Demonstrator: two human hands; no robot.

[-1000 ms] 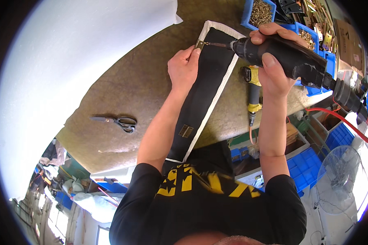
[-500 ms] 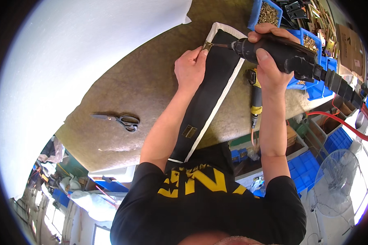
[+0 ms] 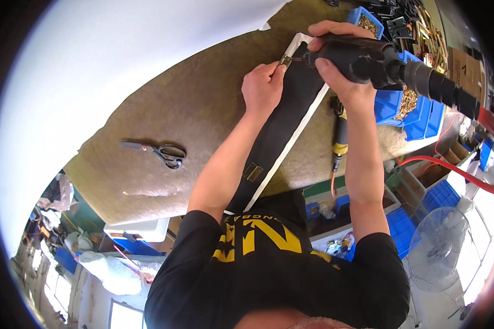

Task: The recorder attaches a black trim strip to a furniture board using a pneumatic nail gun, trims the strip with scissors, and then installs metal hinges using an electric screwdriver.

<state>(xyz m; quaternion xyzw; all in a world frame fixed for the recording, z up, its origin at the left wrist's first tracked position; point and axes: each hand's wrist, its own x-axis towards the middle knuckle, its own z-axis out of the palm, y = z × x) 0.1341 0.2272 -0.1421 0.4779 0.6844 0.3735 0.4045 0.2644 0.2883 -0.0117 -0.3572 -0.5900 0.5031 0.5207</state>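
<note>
A long black panel (image 3: 282, 118) with white edging lies slantwise on the table. At its far end my left hand (image 3: 262, 88) pinches a small brass-coloured metal plate (image 3: 286, 60) against the panel. My right hand (image 3: 343, 77) is wrapped round a black power screwdriver (image 3: 368, 59), held nearly level. Its thin bit points left and reaches the plate; whether a screw sits at the tip is too small to tell. Another brass-coloured plate (image 3: 252, 171) lies on the panel's near end, with neither hand on it.
Scissors (image 3: 162, 153) lie left of my left forearm. A yellow-and-black power driver (image 3: 340, 134) rests beside my right forearm. Blue bins (image 3: 389, 104) of small screws stand at the right, metal parts (image 3: 417, 27) behind them. White sheet material (image 3: 93, 71) covers the left side. A red hose (image 3: 450, 170) hangs at right.
My right hand and the screwdriver have moved left, closer to the plate, and less of the bit shows. My left hand keeps its pinch. The whole view has shifted slightly.
</note>
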